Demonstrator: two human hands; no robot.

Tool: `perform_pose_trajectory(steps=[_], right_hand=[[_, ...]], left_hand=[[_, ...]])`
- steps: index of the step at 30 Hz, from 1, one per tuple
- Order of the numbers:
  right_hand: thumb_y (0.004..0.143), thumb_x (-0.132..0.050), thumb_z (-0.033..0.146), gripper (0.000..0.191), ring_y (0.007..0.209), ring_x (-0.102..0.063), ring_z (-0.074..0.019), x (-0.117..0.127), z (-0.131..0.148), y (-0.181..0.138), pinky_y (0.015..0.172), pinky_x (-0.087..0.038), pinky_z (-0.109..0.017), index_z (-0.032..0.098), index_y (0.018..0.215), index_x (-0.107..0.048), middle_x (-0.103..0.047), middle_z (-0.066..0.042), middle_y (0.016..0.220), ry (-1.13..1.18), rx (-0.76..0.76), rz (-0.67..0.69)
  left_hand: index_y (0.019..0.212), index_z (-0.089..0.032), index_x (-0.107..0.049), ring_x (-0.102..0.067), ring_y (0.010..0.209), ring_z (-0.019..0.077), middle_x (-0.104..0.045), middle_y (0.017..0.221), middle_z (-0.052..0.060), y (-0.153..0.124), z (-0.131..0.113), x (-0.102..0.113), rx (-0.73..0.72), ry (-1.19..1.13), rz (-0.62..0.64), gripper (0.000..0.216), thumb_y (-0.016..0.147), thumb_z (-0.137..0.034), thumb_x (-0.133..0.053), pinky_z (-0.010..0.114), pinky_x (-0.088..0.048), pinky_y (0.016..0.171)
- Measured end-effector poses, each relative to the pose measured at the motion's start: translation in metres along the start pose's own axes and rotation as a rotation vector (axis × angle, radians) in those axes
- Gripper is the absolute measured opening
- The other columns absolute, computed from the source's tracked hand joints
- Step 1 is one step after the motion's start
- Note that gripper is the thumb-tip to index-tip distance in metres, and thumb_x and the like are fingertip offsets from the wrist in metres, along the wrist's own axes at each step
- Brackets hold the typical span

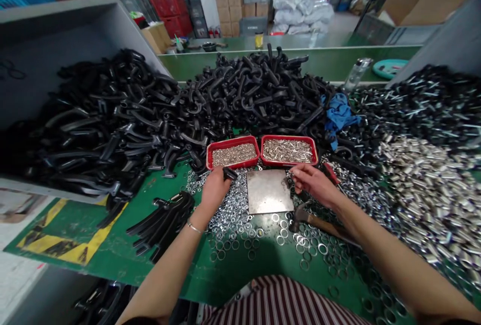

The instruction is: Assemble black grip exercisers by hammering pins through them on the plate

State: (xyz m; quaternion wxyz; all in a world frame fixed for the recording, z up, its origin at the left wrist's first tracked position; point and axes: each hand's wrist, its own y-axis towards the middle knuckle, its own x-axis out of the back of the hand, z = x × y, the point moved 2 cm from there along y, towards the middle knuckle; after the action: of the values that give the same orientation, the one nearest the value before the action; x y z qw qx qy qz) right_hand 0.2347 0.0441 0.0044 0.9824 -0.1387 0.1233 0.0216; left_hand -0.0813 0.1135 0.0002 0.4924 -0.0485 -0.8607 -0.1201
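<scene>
My left hand (215,188) is closed around a small black plastic part (229,173) just left of a square metal plate (268,191) on the green table. My right hand (312,182) hovers at the plate's right edge with its fingers pinched together; what they hold is too small to make out. Behind the hands stand two red trays, the left tray (233,154) full of small silver pieces and the right tray (289,150) full of metal pins. Loose metal washers (240,214) lie scattered round the plate. A hammer (300,213) rests under my right wrist.
A large heap of black curved plastic parts (150,109) fills the back and left. A stack of the same parts (161,219) lies at the near left. Metal sleeves (421,179) are piled at the right, with a blue cloth (340,114) behind. Boxes and crates stand beyond.
</scene>
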Motion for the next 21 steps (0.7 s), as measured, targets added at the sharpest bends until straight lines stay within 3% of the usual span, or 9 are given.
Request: perform_pose_trajectory(steps=[4,6,8,11,14,18,21], right_hand=[[0.081,-0.078,0.042,0.029,0.063,-0.057,-0.0119,-0.011,-0.012,0.002,0.066,-0.054,-0.032,0.022,0.091,-0.06,-0.061,0.002,0.075,-0.014,-0.032,0.007],[0.081,-0.078,0.041,0.028,0.068,-0.061,-0.0139,-0.018,-0.016,0.002,0.07,-0.054,-0.034,0.022,0.092,-0.061,-0.064,0.0,0.08,-0.075,-0.031,0.022],[0.083,-0.076,0.042,0.027,0.063,-0.058,-0.0131,-0.028,-0.016,0.003,0.065,-0.053,-0.032,0.023,0.092,-0.061,-0.062,0.002,0.075,-0.126,-0.009,0.029],[0.083,-0.075,0.043,0.028,0.059,-0.055,-0.0126,-0.045,-0.012,0.0,0.061,-0.052,-0.03,0.024,0.097,-0.059,-0.058,0.004,0.07,-0.092,0.023,0.046],[0.083,-0.075,0.043,0.027,0.065,-0.06,-0.0141,-0.062,-0.005,-0.006,0.067,-0.055,-0.033,0.024,0.094,-0.059,-0.063,0.002,0.079,-0.05,0.044,0.077],[0.084,-0.075,0.04,0.022,0.074,-0.065,-0.016,-0.069,0.0,-0.015,0.073,-0.056,-0.034,0.025,0.091,-0.061,-0.067,-0.001,0.088,-0.128,0.088,0.088],[0.084,-0.075,0.038,0.022,0.074,-0.066,-0.0156,-0.064,-0.005,-0.016,0.073,-0.056,-0.034,0.025,0.094,-0.061,-0.069,-0.001,0.089,-0.05,0.054,0.118]], left_hand=[[0.103,-0.016,-0.07,-0.065,0.102,0.0253,-0.072,0.104,0.009,-0.01,0.003,0.005,-0.082,-0.091,-0.136,0.029,0.083,-0.008,-0.05,0.039,-0.045,0.099],[0.107,-0.017,-0.07,-0.063,0.107,0.0262,-0.072,0.109,0.01,-0.016,-0.001,0.007,-0.056,-0.155,-0.208,0.029,0.087,-0.012,-0.05,0.042,-0.044,0.102],[0.108,-0.019,-0.071,-0.064,0.106,0.0256,-0.073,0.11,0.009,-0.021,-0.013,0.004,0.004,-0.314,-0.215,0.025,0.09,-0.019,-0.054,0.041,-0.045,0.1],[0.101,-0.021,-0.073,-0.068,0.092,0.022,-0.075,0.099,0.006,-0.025,-0.043,-0.012,0.104,-0.702,-0.051,0.019,0.087,-0.031,-0.066,0.035,-0.05,0.089],[0.099,-0.02,-0.074,-0.066,0.077,0.017,-0.073,0.086,0.004,-0.032,-0.071,-0.032,0.193,-1.032,0.144,0.022,0.083,-0.034,-0.071,0.028,-0.049,0.074],[0.098,-0.018,-0.075,-0.058,0.066,0.012,-0.068,0.077,0.002,-0.042,-0.088,-0.048,0.275,-1.231,0.25,0.025,0.082,-0.036,-0.072,0.023,-0.044,0.064],[0.096,-0.016,-0.075,-0.058,0.067,0.0116,-0.067,0.077,0.003,-0.046,-0.091,-0.052,0.336,-1.334,0.284,0.029,0.078,-0.038,-0.076,0.023,-0.044,0.064]])
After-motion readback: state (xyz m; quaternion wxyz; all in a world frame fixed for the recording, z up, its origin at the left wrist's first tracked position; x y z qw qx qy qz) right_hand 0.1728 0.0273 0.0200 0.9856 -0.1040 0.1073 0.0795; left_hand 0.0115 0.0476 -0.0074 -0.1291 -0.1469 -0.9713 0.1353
